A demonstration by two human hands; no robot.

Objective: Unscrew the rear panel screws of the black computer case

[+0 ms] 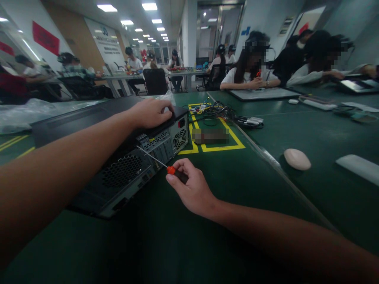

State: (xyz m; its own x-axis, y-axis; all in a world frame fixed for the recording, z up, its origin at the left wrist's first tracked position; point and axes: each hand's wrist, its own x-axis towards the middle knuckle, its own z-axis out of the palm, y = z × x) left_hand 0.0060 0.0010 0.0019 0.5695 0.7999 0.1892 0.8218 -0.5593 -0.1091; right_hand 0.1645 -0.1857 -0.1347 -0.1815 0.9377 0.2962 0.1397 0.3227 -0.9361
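Bare forearms (68, 157) come in from both sides, the left one reaching across a computer case (121, 171) that lies on the left part of a green table (251, 185). The left hand (152, 112) rests on top of the case by its rear corner, probably to keep it from shifting; its fingers are bent, but with the tips partly hidden I cannot tell whether they pinch anything. The right hand (194, 187) has its fingers clamped on the handle of a screwdriver (177, 174), angled so that the shaft meets the rear panel near its upper edge; the case seems turned to bring that panel within reach. Yellow tape (223, 148) marks the surface beyond, around a blurred dark object (214, 136), with cables (222, 112) heaped towards the far edge. Plastic wrap (35, 112) lies towards the left edge; right of the table's seam sits a pale oval object (297, 159). At the far edge a person (251, 63) bends over a flat board (263, 94). Behind, others sit at desks (189, 73) under ceiling lights (106, 8).
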